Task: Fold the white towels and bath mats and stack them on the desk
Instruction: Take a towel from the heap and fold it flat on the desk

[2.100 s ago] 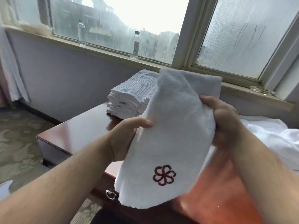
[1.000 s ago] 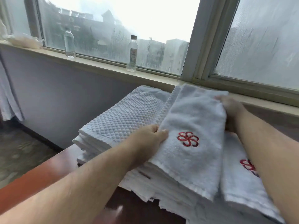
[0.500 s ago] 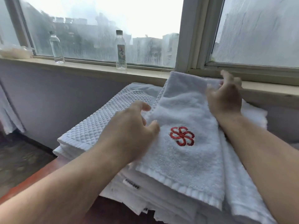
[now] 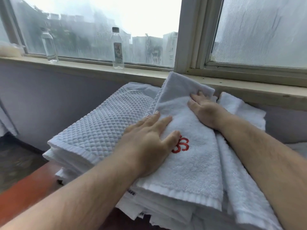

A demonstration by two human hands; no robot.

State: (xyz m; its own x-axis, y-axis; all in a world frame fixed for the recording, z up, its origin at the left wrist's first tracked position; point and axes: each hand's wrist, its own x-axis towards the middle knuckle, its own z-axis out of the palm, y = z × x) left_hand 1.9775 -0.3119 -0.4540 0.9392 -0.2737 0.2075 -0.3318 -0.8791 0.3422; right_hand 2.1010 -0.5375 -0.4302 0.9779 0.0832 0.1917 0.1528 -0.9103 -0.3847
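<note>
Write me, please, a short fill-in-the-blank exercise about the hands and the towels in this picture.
The left hand and the right hand press flat on the folded towel, whose stitched logo is ____ in colour.
The windowsill bears ____ clear bottles.
The waffle-textured bath mat lies to the ____ of that towel.
Missing words: red; two; left.

Fluffy white terry towel (image 4: 186, 163), waffle-textured bath mat (image 4: 103, 130), glossy reddish wood desk (image 4: 25, 191).
</note>
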